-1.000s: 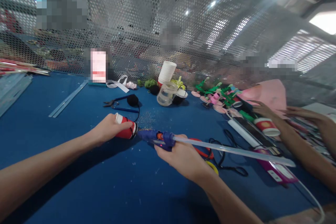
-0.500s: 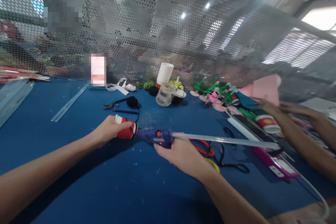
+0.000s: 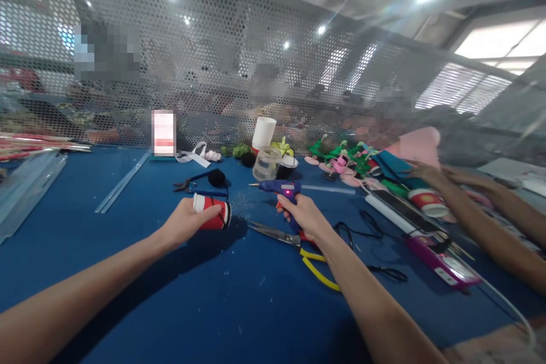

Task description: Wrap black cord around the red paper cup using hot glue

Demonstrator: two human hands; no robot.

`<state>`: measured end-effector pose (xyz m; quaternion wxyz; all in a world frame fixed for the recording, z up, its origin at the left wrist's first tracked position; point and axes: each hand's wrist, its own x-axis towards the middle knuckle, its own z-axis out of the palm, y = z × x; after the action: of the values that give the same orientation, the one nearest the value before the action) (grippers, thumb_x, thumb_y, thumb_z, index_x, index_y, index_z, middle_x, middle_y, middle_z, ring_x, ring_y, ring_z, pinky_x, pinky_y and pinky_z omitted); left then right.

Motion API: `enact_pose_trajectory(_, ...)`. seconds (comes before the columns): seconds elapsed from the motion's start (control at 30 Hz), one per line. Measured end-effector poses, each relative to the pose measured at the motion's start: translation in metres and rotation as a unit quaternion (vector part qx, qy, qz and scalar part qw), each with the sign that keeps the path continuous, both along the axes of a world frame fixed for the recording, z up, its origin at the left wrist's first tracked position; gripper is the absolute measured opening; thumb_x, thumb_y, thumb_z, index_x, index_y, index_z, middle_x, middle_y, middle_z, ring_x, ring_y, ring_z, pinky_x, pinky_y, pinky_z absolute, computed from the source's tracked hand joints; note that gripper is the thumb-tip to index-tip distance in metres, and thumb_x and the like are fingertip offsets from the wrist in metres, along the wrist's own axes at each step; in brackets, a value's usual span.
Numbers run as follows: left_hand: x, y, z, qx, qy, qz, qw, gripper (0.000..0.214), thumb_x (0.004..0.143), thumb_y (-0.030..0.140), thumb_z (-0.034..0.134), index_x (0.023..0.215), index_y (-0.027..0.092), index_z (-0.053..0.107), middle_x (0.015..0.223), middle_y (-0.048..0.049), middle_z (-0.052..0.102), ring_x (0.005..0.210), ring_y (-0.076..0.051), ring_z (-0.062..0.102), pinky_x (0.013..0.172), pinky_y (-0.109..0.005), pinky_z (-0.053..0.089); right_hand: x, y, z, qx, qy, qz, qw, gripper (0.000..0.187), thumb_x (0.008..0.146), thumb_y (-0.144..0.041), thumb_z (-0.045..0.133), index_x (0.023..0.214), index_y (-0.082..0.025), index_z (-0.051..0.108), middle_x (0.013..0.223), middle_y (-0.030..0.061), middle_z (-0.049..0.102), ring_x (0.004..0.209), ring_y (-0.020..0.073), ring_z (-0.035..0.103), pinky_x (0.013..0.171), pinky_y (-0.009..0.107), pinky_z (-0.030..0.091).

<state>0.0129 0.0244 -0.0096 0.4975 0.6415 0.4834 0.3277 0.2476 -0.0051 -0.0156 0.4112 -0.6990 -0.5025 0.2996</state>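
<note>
My left hand (image 3: 184, 222) is wrapped round a small red and white paper cup (image 3: 212, 212) lying on its side just above the blue table (image 3: 128, 273). My right hand (image 3: 303, 217) grips a blue glue gun (image 3: 279, 187) by its handle, held upright with the nozzle pointing left and a clear glue stick (image 3: 328, 189) sticking out behind. The gun's nozzle is apart from the cup, a little to its right and higher. Scissors with yellow handles (image 3: 294, 242) lie on the table under my right hand.
A co-worker's hands (image 3: 430, 175) work at the right among green and pink craft pieces (image 3: 345, 156). A clear jar (image 3: 265, 163), stacked white cups (image 3: 263, 132), black pliers (image 3: 194, 181), a purple box (image 3: 439, 264) and cables lie about. A perforated metal screen (image 3: 213, 79) closes the table's far side.
My right hand has lifted the glue gun away from the cup and turned it upright, moving it right and farther off. The scissors underneath are now uncovered. The left hand keeps the cup.
</note>
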Motion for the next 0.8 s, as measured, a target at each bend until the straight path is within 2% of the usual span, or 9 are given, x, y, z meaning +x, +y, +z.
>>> enact_pose_trajectory(0.2,-0.002,-0.005,0.002,0.061,0.017,-0.057,0.996,0.028,0.066,0.039,0.053,0.06,0.012,0.055,0.051,0.0013,0.05,0.046,-0.009,0.04,0.045,-0.021,0.03,0.002,0.017,-0.015,-0.065,-0.094,-0.007,0.993,0.027,0.072,-0.038,0.048,0.057,-0.016,0.048,0.039,0.0019,0.049,0.035,0.0134,0.048,0.04,0.025,0.037)
enact_pose_trajectory(0.27,-0.002,-0.007,0.005,0.08,0.037,-0.066,0.994,0.03,0.067,0.04,0.052,0.055,0.012,0.053,0.046,0.0035,0.044,0.043,-0.007,0.033,0.041,-0.02,0.025,0.002,0.02,-0.016,-0.064,-0.131,-0.017,0.989,0.025,0.071,-0.034,0.051,0.054,-0.016,0.048,0.042,0.0046,0.051,0.044,0.0172,0.053,0.045,0.027,0.039)
enact_pose_trajectory(0.37,-0.002,-0.011,0.009,0.095,0.058,-0.069,0.991,0.033,0.068,0.041,0.05,0.05,0.013,0.049,0.042,0.0057,0.036,0.04,-0.006,0.027,0.038,-0.019,0.02,-0.004,0.016,-0.007,-0.016,-0.188,-0.02,0.982,0.02,0.07,-0.028,0.055,0.054,-0.016,0.051,0.064,0.0114,0.058,0.076,0.0239,0.057,0.064,0.031,0.04)
enact_pose_trajectory(0.43,-0.001,-0.014,0.011,0.106,0.058,-0.085,0.989,0.032,0.069,0.04,0.049,0.053,0.012,0.051,0.045,0.0048,0.039,0.042,-0.006,0.029,0.04,-0.019,0.022,-0.014,0.01,0.005,0.024,-0.206,0.011,0.978,0.019,0.071,-0.029,0.053,0.058,-0.015,0.055,0.08,0.0123,0.059,0.09,0.024,0.052,0.075,0.031,0.037)
enact_pose_trajectory(0.5,0.0,-0.017,0.014,0.121,0.059,-0.101,0.986,0.031,0.07,0.039,0.049,0.057,0.011,0.054,0.047,0.0038,0.042,0.044,-0.007,0.031,0.041,-0.019,0.025,-0.029,0.003,0.019,0.055,-0.2,0.075,0.975,0.023,0.076,-0.034,0.048,0.067,-0.016,0.059,0.084,0.0078,0.06,0.087,0.0187,0.053,0.077,0.028,0.037)
enact_pose_trajectory(0.57,0.001,-0.022,0.017,0.143,0.073,-0.112,0.981,0.03,0.071,0.038,0.048,0.059,0.011,0.055,0.048,0.0042,0.041,0.045,-0.007,0.031,0.041,-0.019,0.026,-0.046,-0.003,0.032,0.102,-0.148,0.194,0.965,0.029,0.082,-0.034,0.037,0.077,-0.017,0.06,0.087,0.0052,0.06,0.083,0.0143,0.054,0.074,0.025,0.038)
enact_pose_trajectory(0.63,0.002,-0.025,0.02,0.173,0.097,-0.124,0.972,0.03,0.071,0.037,0.047,0.058,0.011,0.055,0.047,0.0047,0.039,0.044,-0.006,0.03,0.041,-0.018,0.025,-0.061,-0.005,0.041,0.144,-0.121,0.265,0.946,0.031,0.082,-0.035,0.036,0.078,-0.015,0.06,0.089,0.0063,0.06,0.084,0.0148,0.054,0.075,0.027,0.039)
enact_pose_trajectory(0.7,0.002,-0.028,0.024,0.203,0.135,-0.138,0.96,0.03,0.072,0.036,0.046,0.057,0.012,0.055,0.046,0.0047,0.04,0.043,-0.006,0.031,0.04,-0.018,0.024,-0.071,-0.006,0.046,0.141,-0.123,0.282,0.941,0.03,0.079,-0.038,0.042,0.077,-0.014,0.059,0.087,0.0074,0.06,0.082,0.0163,0.053,0.073,0.028,0.039)
enact_pose_trajectory(0.8,0.003,-0.028,0.031,0.241,0.192,-0.146,0.94,0.031,0.073,0.037,0.045,0.06,0.012,0.058,0.047,0.0031,0.044,0.042,-0.007,0.035,0.04,-0.019,0.025,-0.077,-0.007,0.049,0.102,-0.117,0.248,0.956,0.032,0.071,-0.043,0.052,0.08,-0.013,0.056,0.083,0.0074,0.059,0.073,0.0161,0.054,0.066,0.029,0.041)
